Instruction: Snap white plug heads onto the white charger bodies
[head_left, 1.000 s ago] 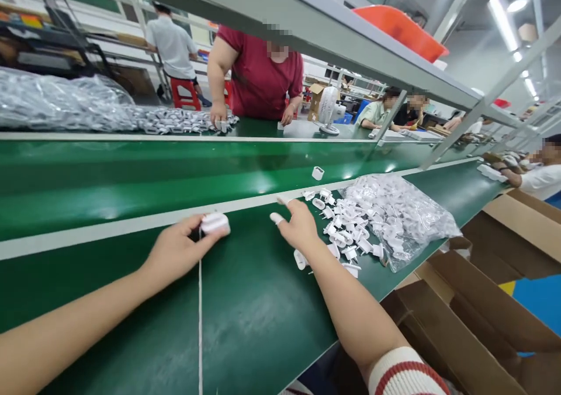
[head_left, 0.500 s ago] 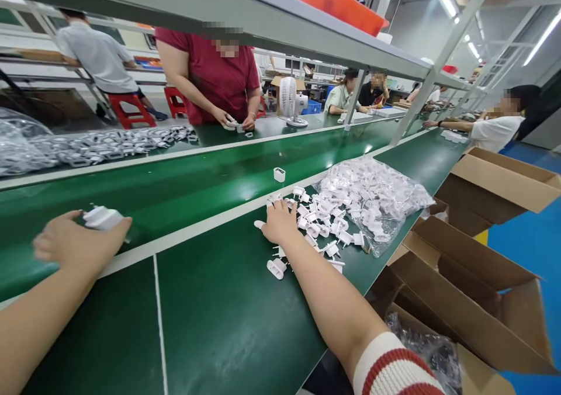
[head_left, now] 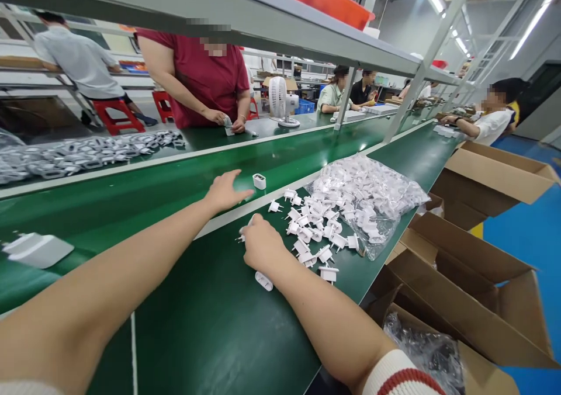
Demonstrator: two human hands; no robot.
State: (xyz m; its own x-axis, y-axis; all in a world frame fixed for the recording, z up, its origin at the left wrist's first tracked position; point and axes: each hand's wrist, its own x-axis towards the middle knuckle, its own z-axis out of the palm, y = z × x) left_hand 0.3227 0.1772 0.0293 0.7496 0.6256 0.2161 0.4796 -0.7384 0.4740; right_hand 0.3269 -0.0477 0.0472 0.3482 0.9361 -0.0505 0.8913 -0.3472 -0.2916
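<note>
- The bare left hand is spread over the glossy green belt, its fingers open just beside a small white plastic housing, with a gap between them.
- The bare right hand is curled above the dark green work surface, pinching a small white two-pin plug insert at its fingertips.
- An assembled white plastic plug adapter lies on the belt, beyond the left forearm.
- A loose white plug part rests on the work surface near the right hand.
- Right of that hand, scattered white plug inserts lie against a clear plastic bag filled with similar parts.
- Brown cardboard boxes stand beyond the surface's right edge.
</note>
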